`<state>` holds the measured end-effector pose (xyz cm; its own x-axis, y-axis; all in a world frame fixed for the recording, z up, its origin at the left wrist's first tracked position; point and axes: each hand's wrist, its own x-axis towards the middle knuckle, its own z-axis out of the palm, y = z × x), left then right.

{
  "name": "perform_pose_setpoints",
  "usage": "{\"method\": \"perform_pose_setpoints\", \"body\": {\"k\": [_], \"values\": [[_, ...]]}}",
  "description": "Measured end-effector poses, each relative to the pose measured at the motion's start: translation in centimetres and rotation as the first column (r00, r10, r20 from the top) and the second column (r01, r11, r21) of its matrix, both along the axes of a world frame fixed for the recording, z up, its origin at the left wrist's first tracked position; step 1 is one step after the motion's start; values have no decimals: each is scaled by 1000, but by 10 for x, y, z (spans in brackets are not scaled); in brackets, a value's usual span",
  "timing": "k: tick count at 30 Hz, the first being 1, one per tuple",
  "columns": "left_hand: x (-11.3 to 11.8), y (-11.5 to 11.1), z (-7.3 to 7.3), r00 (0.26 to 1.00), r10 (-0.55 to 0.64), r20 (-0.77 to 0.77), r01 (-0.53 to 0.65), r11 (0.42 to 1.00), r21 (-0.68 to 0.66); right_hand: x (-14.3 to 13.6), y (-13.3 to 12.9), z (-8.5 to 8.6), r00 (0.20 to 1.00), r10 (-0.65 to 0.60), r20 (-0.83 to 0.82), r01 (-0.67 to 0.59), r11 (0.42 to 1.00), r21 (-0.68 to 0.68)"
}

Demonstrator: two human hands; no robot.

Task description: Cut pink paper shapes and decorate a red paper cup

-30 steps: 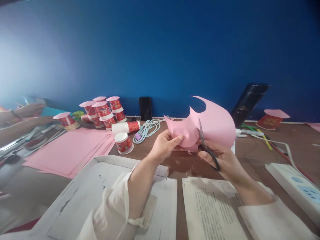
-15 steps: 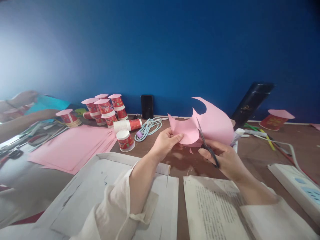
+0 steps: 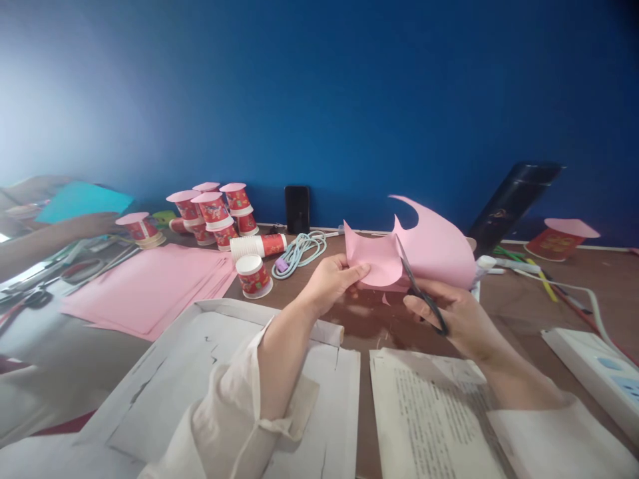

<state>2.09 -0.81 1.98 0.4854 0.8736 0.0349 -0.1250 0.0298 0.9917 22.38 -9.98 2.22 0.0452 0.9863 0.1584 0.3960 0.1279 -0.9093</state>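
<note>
My left hand [image 3: 333,283] pinches the lower left edge of a pink paper [image 3: 439,249] between thumb and fingers. The sheet has curved cut edges and a wide notch at its top. My right hand [image 3: 444,309] is closed round the handles of black scissors [image 3: 419,293]. Their blades point up and away from me, at the paper just right of its rounded left part. Small pink scraps [image 3: 385,300] lie on the brown table below.
Stacked red cups [image 3: 214,209] with pink discs stand at the back left, near a pink paper pile [image 3: 150,289]. A phone [image 3: 297,209] leans on the wall. Printed pages [image 3: 429,406] and a power strip [image 3: 599,366] lie nearer. Another person's arm [image 3: 64,233] reaches in at left.
The view has shifted slightly, so most things appear a little further right. Both hands keep their holds on the paper and scissors. At left, the other person's blue sheet has moved left.
</note>
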Motion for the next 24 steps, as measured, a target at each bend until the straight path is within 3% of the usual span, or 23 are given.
{"method": "perform_pose_setpoints", "body": {"k": [9,24], "values": [[-5,-1,6,997,-62,35,67,984,-163,1,1,-1,998,39,49,-39,999,-14],[-6,2,2,991,-101,92,120,966,-227,3,3,-6,997,74,-18,-75,996,-57]]}}
